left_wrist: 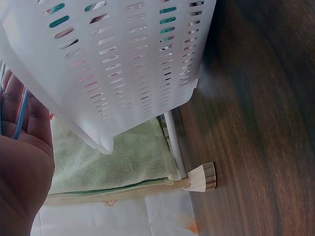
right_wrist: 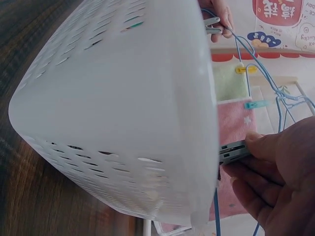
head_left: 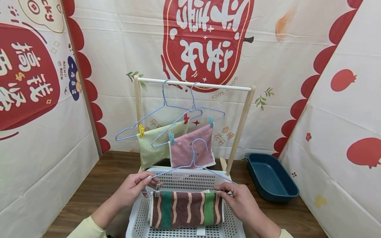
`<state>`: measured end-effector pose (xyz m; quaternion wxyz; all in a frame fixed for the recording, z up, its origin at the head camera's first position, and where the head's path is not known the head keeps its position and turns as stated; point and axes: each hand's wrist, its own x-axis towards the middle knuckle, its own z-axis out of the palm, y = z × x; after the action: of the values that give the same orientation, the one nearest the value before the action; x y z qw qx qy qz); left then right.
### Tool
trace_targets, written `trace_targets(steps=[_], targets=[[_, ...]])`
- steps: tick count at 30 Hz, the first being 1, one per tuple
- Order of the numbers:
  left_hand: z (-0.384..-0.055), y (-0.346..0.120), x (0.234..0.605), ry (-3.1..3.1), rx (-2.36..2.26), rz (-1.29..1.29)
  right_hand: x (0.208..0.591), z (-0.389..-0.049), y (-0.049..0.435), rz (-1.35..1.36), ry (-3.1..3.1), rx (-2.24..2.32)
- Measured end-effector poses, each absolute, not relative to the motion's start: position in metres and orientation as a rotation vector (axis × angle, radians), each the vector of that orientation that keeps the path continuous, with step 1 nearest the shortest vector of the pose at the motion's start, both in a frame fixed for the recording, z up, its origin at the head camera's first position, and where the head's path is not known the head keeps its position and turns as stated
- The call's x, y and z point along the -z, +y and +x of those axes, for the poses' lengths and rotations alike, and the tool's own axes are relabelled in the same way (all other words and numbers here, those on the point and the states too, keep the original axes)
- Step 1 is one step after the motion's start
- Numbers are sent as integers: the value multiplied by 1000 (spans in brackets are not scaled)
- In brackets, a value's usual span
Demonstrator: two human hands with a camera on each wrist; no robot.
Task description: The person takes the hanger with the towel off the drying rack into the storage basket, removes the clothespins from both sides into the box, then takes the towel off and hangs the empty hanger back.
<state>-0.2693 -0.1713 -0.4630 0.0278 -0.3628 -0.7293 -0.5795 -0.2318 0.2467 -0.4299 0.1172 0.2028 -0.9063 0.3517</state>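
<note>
A brown striped towel [head_left: 190,211] with teal and green bands hangs from the bottom bar of a blue wire hanger [head_left: 193,162], over a white basket. My left hand [head_left: 132,188] grips the hanger's left end, its wire crossing the fingers in the left wrist view. Beside that hand, a grey clothespin [head_left: 157,190] clamps the towel's left top corner. At the right corner my right hand [head_left: 239,200] pinches another grey clothespin [right_wrist: 234,152] between thumb and fingers. The basket wall hides that pin's tip in the right wrist view.
The perforated white basket [head_left: 135,211] stands in front of a wooden rack with a white bar [head_left: 220,86]. On its hangers a green towel [head_left: 154,148] and a pink towel [head_left: 193,148] hang by coloured clothespins. A dark blue basin [head_left: 269,175] sits to the right.
</note>
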Motion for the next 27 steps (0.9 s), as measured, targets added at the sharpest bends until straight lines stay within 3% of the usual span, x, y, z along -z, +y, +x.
trace_targets(steps=[10, 27], targets=[[-269, -170, 463, -2268, 1762, -1117, 430, -229, 246, 590, -2563, -1023], [-269, -170, 464, -2252, 1759, -1124, 417, -228, 248, 315, -2604, -1245]])
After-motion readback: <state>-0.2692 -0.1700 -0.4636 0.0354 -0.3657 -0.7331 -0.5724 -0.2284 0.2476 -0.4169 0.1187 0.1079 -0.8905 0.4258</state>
